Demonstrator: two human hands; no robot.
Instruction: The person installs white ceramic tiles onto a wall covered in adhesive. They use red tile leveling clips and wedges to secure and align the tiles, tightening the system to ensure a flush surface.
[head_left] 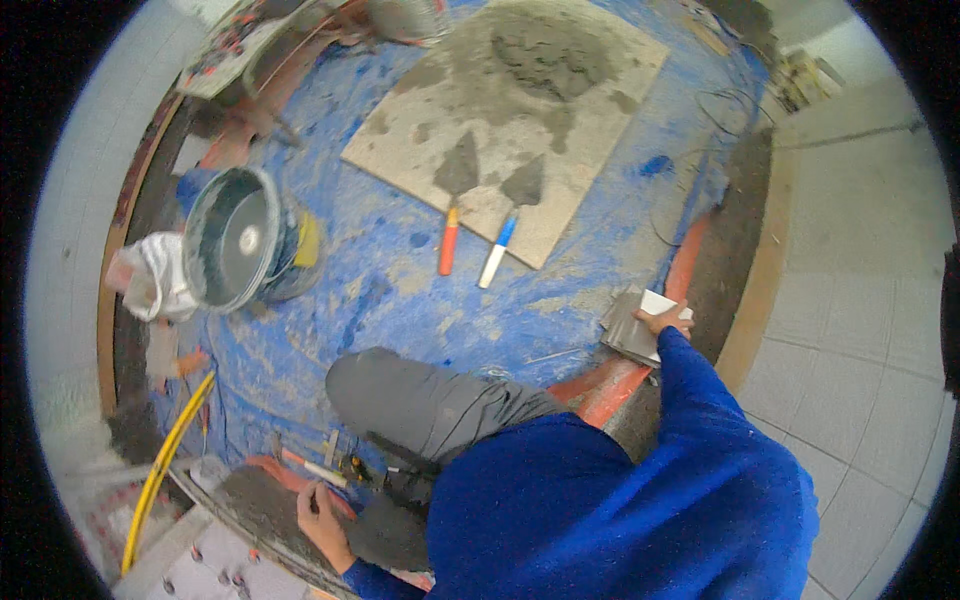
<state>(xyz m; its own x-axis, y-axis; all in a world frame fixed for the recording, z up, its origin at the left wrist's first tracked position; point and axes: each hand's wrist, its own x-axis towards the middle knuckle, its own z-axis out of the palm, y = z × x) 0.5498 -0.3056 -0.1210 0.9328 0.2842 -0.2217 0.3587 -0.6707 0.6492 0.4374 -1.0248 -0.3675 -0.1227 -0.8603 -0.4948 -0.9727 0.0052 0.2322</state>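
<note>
At the right, my right hand (668, 320) grips a white tile (655, 302) on top of a small stack of greyish tiles (622, 335). The stack sits by the edge of the blue sheet, next to an orange strip. Low on the left, my left hand (322, 522) has loosely bent fingers, slightly apart, with nothing visible in them. It is near a hammer-like tool with a pale handle (318, 470) and the laid tiles with small dark and red clips (232, 578). My bent knee in grey trousers (430, 400) lies between my hands.
Mortar (555, 55) is heaped on a board (400, 140), where an orange-handled trowel (450, 225) and a blue-and-white-handled trowel (505, 235) lie. A bucket (235, 240), a white bag (160, 275) and a yellow hose (160, 475) are at the left. A cable (660, 225) loops at the right.
</note>
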